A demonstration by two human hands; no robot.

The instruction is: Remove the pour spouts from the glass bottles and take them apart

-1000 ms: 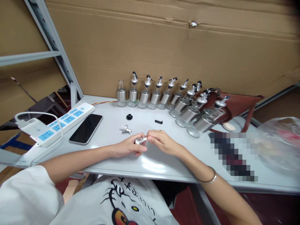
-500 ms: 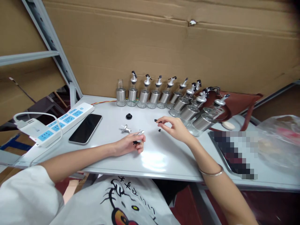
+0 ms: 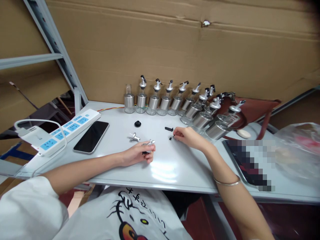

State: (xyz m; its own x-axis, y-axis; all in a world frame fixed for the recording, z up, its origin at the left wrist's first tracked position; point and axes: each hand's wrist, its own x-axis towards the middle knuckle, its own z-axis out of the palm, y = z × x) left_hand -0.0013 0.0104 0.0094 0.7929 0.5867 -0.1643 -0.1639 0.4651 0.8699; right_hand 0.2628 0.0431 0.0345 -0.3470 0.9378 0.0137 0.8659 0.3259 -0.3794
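My left hand (image 3: 140, 153) rests on the table, fingers closed round a silver pourer spout (image 3: 151, 142); a black part (image 3: 145, 152) shows between the fingers. My right hand (image 3: 187, 137) is pinched at the tabletop, with a small black piece (image 3: 174, 135) at its fingertips. Just left of these fingertips lies a tiny black plug (image 3: 170, 138), and behind it a flat black lever (image 3: 169, 129). Another silver spout (image 3: 135, 137) lies beyond my left hand. Farther back sits a round black stopper (image 3: 137, 124).
Several glass bottles with steel sleeves and pourers (image 3: 177, 102) line the back; the leftmost bottle (image 3: 129, 101) has no pourer. A phone (image 3: 91, 137) and power strip (image 3: 67, 131) lie left. A brown bag (image 3: 257, 108), tablet (image 3: 240, 166) and plastic bag (image 3: 297, 150) are right.
My right hand has let go of the black lever, which now lies on the table, and has moved slightly right and nearer to me. The left hand has stayed still.
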